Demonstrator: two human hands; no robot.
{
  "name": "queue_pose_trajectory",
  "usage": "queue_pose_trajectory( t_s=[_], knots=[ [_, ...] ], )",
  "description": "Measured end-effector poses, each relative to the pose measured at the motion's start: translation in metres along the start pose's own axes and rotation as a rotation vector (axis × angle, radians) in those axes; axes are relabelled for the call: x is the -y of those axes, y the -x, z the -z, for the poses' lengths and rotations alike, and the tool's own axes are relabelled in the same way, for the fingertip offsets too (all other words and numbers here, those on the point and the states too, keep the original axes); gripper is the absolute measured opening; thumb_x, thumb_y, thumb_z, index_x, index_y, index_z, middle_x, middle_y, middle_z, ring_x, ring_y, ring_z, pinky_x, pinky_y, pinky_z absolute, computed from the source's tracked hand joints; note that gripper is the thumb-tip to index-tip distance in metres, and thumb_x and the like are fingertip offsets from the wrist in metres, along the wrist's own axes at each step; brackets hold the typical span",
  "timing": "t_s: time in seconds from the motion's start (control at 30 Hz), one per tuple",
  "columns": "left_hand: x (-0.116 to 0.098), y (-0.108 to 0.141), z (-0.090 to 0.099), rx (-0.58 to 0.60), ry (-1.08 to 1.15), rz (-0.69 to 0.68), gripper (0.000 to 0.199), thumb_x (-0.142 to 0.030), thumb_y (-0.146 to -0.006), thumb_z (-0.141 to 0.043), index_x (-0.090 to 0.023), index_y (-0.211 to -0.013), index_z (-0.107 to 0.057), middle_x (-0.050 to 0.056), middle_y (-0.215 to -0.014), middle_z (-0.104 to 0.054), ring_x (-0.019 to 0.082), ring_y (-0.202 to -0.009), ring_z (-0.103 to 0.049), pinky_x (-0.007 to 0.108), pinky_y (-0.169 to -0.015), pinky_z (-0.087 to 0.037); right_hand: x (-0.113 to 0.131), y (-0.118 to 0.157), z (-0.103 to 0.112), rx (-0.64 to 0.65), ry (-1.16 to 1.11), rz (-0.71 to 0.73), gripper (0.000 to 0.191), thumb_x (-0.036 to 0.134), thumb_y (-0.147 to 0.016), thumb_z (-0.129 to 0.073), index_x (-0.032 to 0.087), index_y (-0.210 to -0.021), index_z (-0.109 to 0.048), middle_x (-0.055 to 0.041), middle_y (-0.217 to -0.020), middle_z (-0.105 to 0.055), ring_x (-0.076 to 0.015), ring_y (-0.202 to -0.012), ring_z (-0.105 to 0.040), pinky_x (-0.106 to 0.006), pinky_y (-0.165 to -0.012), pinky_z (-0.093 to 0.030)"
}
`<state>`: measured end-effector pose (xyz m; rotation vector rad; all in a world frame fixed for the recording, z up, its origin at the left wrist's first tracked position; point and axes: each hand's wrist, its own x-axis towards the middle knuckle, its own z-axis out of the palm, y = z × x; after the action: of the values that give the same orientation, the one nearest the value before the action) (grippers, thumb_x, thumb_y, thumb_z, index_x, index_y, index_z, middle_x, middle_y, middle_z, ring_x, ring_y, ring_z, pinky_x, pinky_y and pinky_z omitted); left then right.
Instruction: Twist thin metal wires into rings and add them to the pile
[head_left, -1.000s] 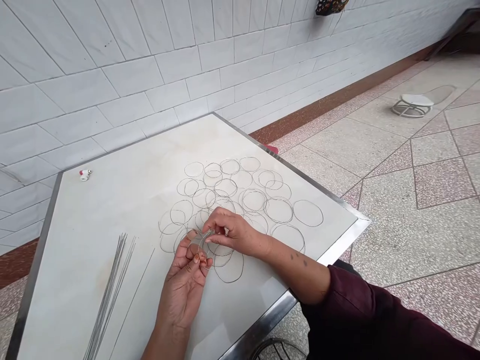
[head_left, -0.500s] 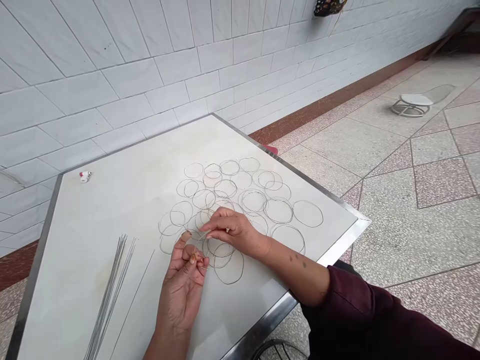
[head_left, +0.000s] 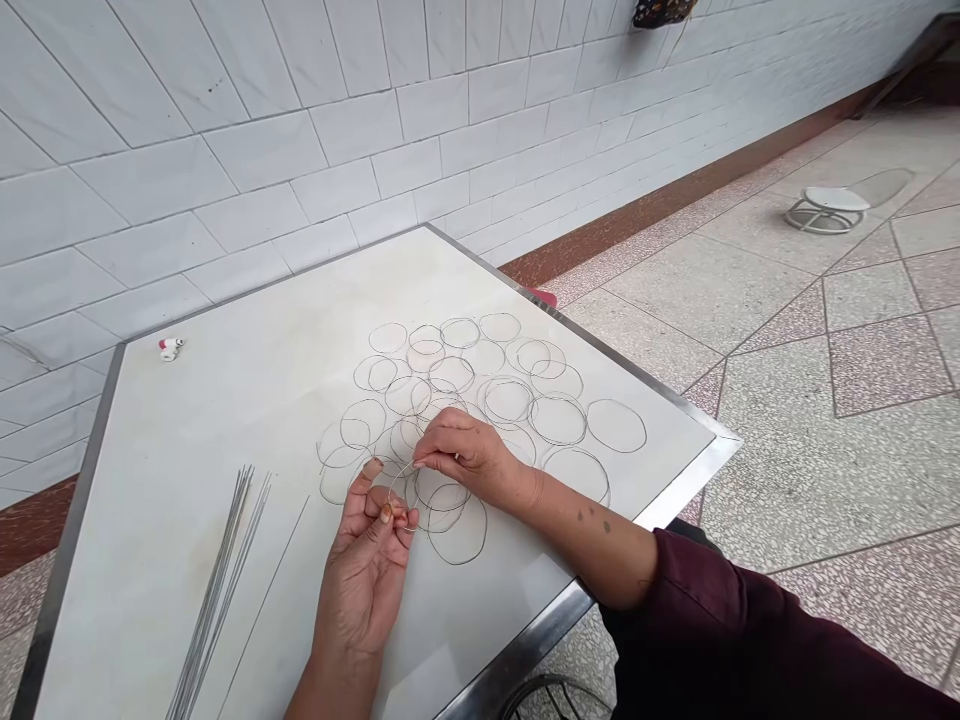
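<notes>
My left hand [head_left: 364,570] lies palm up at the lower middle of the tabletop, its fingertips pinching a small wire ring [head_left: 401,493]. My right hand [head_left: 465,455] comes in from the right and grips the wire at the top of that ring between thumb and fingers. Its pinched end is hidden by my fingertips. Just beyond both hands, thin wire rings [head_left: 484,400] lie in a loose overlapping spread on the white tabletop [head_left: 225,420]. Some of them touch my hands. Straight steel wires [head_left: 221,590] lie bundled to the left of my left hand.
One loose straight wire [head_left: 262,600] lies beside the bundle. A small white-and-red object [head_left: 171,348] sits at the far left corner. The tabletop has a metal edge, with a tiled wall behind and a terrazzo floor to the right holding a low stool [head_left: 825,210].
My right hand has shifted slightly left along the wire, and the small ring now sits more upright between my hands. My left hand has barely moved.
</notes>
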<state>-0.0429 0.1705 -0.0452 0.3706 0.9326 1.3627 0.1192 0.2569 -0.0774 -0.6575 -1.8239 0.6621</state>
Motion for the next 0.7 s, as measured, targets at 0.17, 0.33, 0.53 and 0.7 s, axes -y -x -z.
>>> queue_pose_trajectory(
  t_s=[0.17, 0.33, 0.53, 0.7],
  knots=[
    [-0.001, 0.001, 0.000, -0.001, -0.018, 0.011, 0.051, -0.007, -0.070, -0.081, -0.025, -0.116, -0.070, -0.004, -0.075, -0.057, 0.009, -0.070, -0.056, 0.023, -0.076, -0.055, 0.003, 0.002, -0.003, -0.023, -0.046, -0.083, 0.009, 0.028, -0.092, -0.067, 0.020, -0.087, -0.068, -0.0025, -0.082, -0.058, -0.0121, -0.067, -0.052, -0.024, -0.057, -0.049],
    [0.000, 0.003, -0.001, 0.009, -0.046, 0.023, 0.050, -0.009, -0.070, -0.081, -0.025, -0.116, -0.070, -0.004, -0.075, -0.056, 0.009, -0.069, -0.056, 0.023, -0.075, -0.055, 0.003, 0.003, -0.003, -0.007, -0.033, -0.113, 0.011, 0.028, -0.095, -0.063, 0.020, -0.088, -0.067, -0.0027, -0.083, -0.057, -0.0128, -0.070, -0.053, -0.025, -0.061, -0.050],
    [0.000, 0.000, 0.001, -0.010, 0.005, -0.033, 0.051, -0.006, -0.070, -0.080, -0.026, -0.116, -0.069, -0.005, -0.075, -0.056, 0.009, -0.071, -0.059, 0.024, -0.077, -0.056, 0.006, 0.000, 0.004, 0.033, -0.180, -0.262, 0.029, 0.044, -0.100, -0.049, 0.023, -0.115, -0.063, -0.0044, -0.093, -0.059, -0.0162, -0.086, -0.056, -0.031, -0.075, -0.052],
    [0.000, -0.003, 0.005, -0.020, 0.065, -0.089, 0.049, -0.007, -0.072, -0.078, -0.024, -0.117, -0.068, -0.005, -0.074, -0.056, 0.009, -0.071, -0.059, 0.025, -0.081, -0.056, 0.010, 0.002, 0.006, 0.164, -0.344, -0.471, 0.032, 0.044, -0.098, -0.055, 0.023, -0.122, -0.054, -0.0020, -0.096, -0.058, -0.0124, -0.077, -0.056, -0.026, -0.067, -0.049]
  ],
)
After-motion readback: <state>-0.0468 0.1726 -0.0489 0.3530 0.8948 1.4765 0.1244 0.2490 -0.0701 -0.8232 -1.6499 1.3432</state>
